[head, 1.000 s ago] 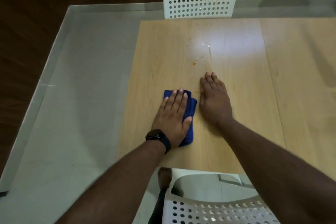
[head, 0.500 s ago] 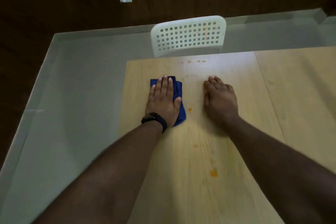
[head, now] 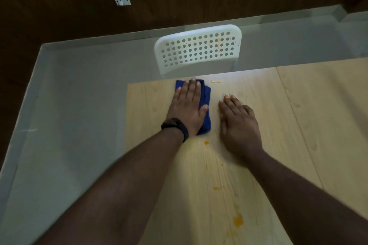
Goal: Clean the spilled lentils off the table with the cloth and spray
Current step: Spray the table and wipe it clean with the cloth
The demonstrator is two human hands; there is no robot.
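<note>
Two flat hands | left hand (head: 187,108) presses folded blue cloth (head: 206,105) | right hand (head: 240,125) spread on wood-grain table (head: 298,125)

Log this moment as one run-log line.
left hand flat on blue cloth | right hand flat on table | orange stains remain

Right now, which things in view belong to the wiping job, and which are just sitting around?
Job: blue cloth under left hand; orange lentil smears; table; right hand resting flat.
Not part: white chair; wall socket; wristwatch.
</note>
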